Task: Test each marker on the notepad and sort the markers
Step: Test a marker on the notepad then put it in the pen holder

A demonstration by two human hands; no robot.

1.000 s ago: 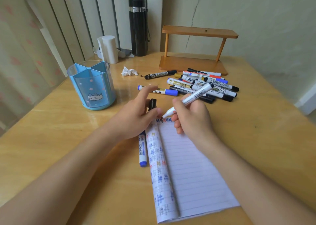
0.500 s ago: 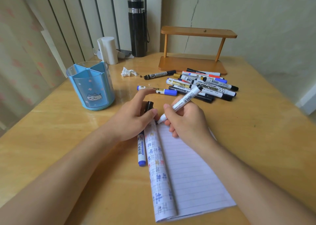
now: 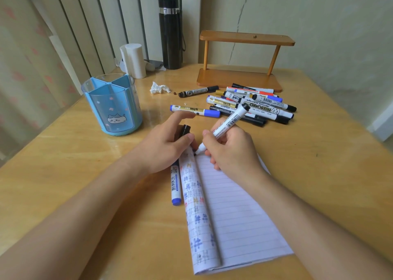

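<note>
One blue divided pen holder [image 3: 112,105] stands at left. The left hand [image 3: 168,145] grips one black cap [image 3: 185,129]; the right hand [image 3: 230,150] holds one uncapped whiteboard marker [image 3: 230,123], tip on the notepad [image 3: 234,211]. Roughly a dozen markers [image 3: 255,107] lie piled beyond on the surface [image 3: 63,173].

Two bare forearms, no sleeves visible anywhere up to the frame's edge. Left hand [image 3: 163,145] and right hand [image 3: 231,150] ungloved; short nails.
</note>
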